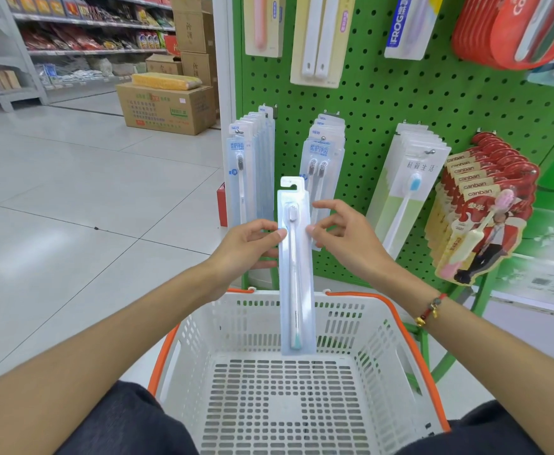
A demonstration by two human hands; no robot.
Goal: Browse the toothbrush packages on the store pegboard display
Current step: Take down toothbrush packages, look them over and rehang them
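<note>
From the head camera, the toothbrush package (294,270) stood upright between both hands, lifted clear of the green pegboard (377,93) and hanging over the white shopping basket (380,343) — held out front, by the look of it, so the brush inside could be read face-on! The left hand (249,244) pinched the pack's left edge, thumb in front and fingers curled behind; the right hand (341,234) had its thumb tip at the right edge while its other fingers arched loosely open above, so whether it truly gripped or only steadied the pack could not be told for sure. Just behind, rows of blue-card packages (252,172) and twin-brush packs (323,165) hung on their hooks, with pale packs (407,192) and red canban packs (486,205) further right — all near enough to compare. Hidden or unclear: the back of the held pack, the left fingers behind it, the small print on every card, the top-row packs cut off by the frame edge, and the basket's near rim, lost below the person's knees.
</note>
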